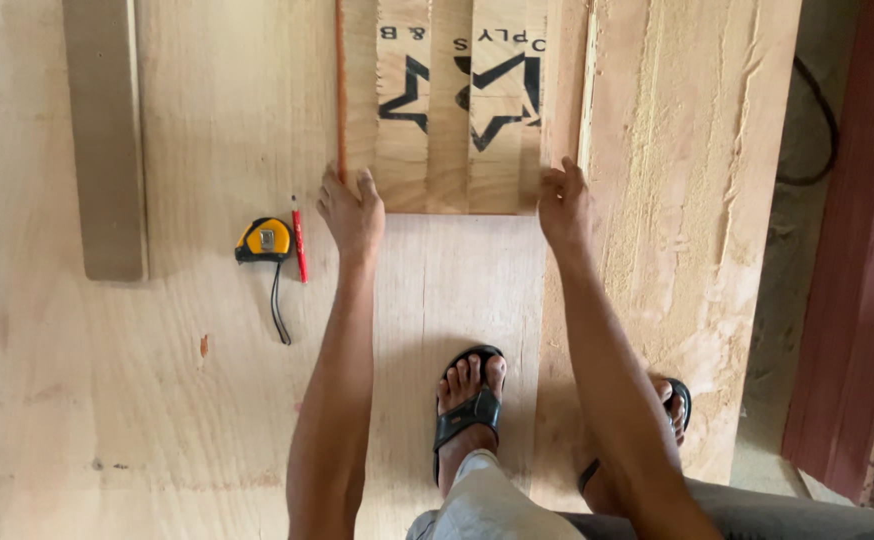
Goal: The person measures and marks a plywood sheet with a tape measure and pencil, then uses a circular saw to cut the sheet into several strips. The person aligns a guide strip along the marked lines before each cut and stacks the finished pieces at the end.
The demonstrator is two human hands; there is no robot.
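**Both hands pressing on a bundle of plywood strips**

The person is crouching on a large plywood sheet (217,400) lying on the floor, both arms reaching forward. The left hand (350,212) is lying flat and open, fingers spread over the near left corner of a bundle of plywood strips (447,110) set side by side, printed with black stars. The right hand (562,205) is curling loosely around the bundle's near right corner, fingers bent over the edge. The strips are lying on the sheet, straight ahead of the person's sandalled feet (469,400).

Left of the left hand, a yellow tape measure (264,240) is resting just beside a red pencil (299,245). Farther left, a narrow wooden board (107,140) is lying apart. Sawdust (677,200) is covering the surface to the right.
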